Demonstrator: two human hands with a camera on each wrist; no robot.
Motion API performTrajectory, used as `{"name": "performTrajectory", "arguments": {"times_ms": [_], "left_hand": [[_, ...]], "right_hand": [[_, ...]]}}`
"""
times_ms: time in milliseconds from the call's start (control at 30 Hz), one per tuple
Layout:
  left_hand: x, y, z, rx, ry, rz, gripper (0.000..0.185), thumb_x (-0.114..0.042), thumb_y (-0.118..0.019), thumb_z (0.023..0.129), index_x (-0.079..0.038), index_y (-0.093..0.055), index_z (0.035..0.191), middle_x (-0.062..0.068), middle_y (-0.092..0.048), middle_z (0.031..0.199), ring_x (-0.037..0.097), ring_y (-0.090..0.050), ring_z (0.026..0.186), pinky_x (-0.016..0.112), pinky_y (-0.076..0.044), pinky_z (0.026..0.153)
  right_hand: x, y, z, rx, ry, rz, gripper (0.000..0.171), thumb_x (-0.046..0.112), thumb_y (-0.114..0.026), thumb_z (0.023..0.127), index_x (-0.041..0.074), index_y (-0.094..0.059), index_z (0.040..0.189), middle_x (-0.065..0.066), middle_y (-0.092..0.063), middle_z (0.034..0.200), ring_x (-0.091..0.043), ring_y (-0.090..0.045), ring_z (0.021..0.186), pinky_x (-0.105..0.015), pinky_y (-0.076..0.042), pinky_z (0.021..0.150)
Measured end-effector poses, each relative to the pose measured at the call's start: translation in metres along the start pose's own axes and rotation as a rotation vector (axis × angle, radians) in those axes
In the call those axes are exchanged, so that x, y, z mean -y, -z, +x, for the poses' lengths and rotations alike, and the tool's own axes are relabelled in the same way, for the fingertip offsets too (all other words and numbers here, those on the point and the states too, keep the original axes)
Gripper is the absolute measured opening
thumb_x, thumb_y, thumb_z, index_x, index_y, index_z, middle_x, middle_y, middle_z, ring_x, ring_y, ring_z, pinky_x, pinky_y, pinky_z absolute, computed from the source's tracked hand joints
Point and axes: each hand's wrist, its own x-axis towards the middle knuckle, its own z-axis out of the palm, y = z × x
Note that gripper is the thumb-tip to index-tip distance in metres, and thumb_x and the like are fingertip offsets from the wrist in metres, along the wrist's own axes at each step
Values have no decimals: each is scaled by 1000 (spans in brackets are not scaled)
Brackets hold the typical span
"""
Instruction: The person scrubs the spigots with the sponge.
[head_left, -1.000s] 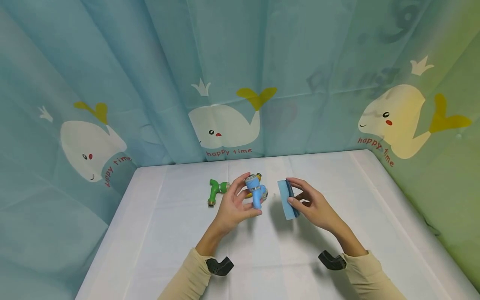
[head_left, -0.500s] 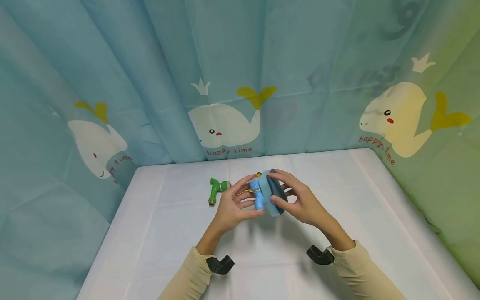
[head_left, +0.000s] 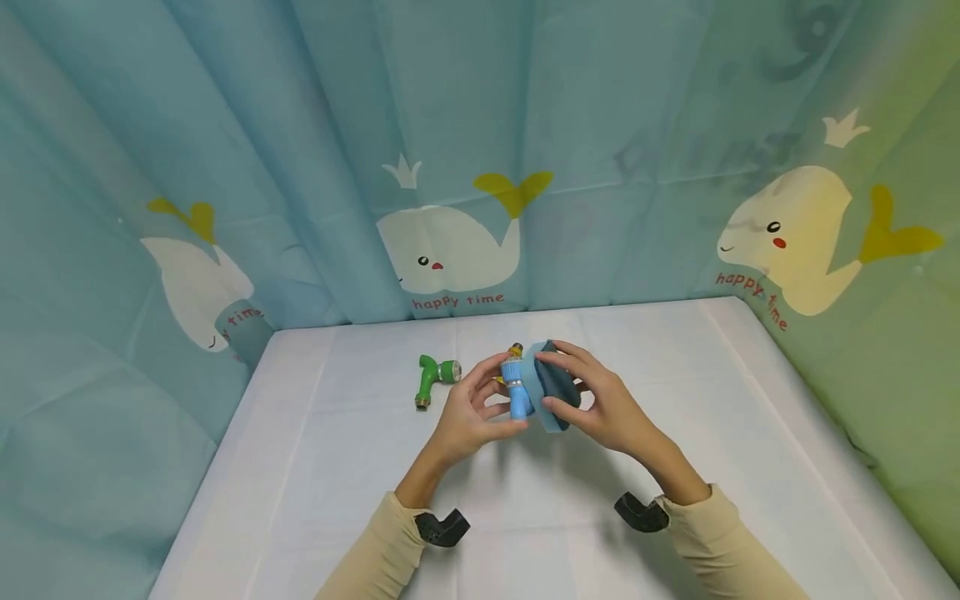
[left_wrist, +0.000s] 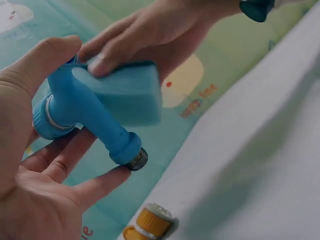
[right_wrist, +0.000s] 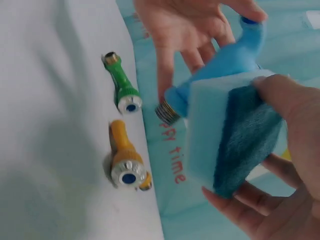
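Note:
My left hand (head_left: 468, 412) holds a blue plastic tap (head_left: 515, 390) above the table, thumb on one end and fingertips under the spout (left_wrist: 131, 152). My right hand (head_left: 600, 404) pinches a blue sponge (head_left: 546, 385) with a dark scouring side and presses it against the tap's side. In the right wrist view the sponge (right_wrist: 230, 135) is bent over the blue tap (right_wrist: 220, 65). A green tap (head_left: 431, 379) lies on the table left of my hands. A yellow tap (right_wrist: 125, 162) lies beside it, mostly hidden behind the blue tap in the head view.
The white table (head_left: 337, 467) is walled on three sides by a blue curtain (head_left: 450, 167) printed with whales. The green tap (right_wrist: 122, 87) and yellow tap sit near the back edge. Black wrist camera mounts (head_left: 442, 527) show at both sleeves.
My right hand carried the sponge leftward from apart to against the blue tap, then shifted it slightly on the tap. My left hand kept its hold of the tap.

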Motion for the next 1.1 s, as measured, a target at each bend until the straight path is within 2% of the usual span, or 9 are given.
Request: {"name": "performTrajectory", "arguments": {"times_ms": [133,267,400,533,667,800,967,1100], "left_hand": [[2,1,-1,4,-6,32,89,-4,-84,84,-5,-35,158,19,-48,141,26,-57,115,38,-55,99],[1,-1,-1,8,-4,70,89,-12,-83,87,-11,-33,160,19,-43,146,30,-60,121,40,-51,105],[0,-2,-2,10,33,83,90,-19,-83,89,-13,-29,162,18,-38,152,29,-61,119,39,-53,102],[0,1,-3,52,62,47,94,-11,-82,89,-14,-26,163,17,-36,156,28,-58,121,42,-56,98],[1,6,-4,68,70,41,88,2,-78,89,-10,-30,161,21,-48,147,25,-62,118,40,-58,94],[3,9,-6,46,56,77,79,8,-74,89,-2,-36,158,24,-62,132,20,-65,109,32,-59,86],[1,9,-5,44,34,119,76,7,-76,88,-5,-43,155,21,-67,125,20,-66,103,27,-59,80],[0,9,-5,75,37,122,78,4,-78,88,-12,-43,156,18,-64,127,22,-65,103,32,-60,80]], "right_hand": [[0,1,0,-47,4,-5,64,10,-84,87,16,-58,145,-13,-47,154,-29,-65,114,-40,-61,79],[2,-2,2,-32,20,26,65,13,-83,88,18,-57,147,-12,-46,156,-29,-64,116,-41,-61,80],[0,-6,-1,-35,6,28,64,11,-82,88,16,-57,147,-14,-46,156,-29,-66,113,-41,-62,79],[-2,-7,-3,-40,-9,29,64,10,-82,89,15,-56,147,-15,-45,156,-29,-67,111,-41,-62,80],[-4,-7,-4,-32,-13,33,64,11,-82,89,16,-55,148,-15,-45,156,-29,-67,110,-42,-62,80],[-2,-2,-3,-18,2,31,64,12,-83,88,17,-58,146,-12,-46,156,-29,-65,115,-41,-61,79],[3,4,2,37,45,-10,63,15,-83,88,22,-59,146,-7,-42,160,-30,-55,133,-49,-57,93],[2,4,2,46,48,-25,63,15,-83,88,23,-59,146,-6,-40,161,-33,-51,138,-54,-53,99]]}}
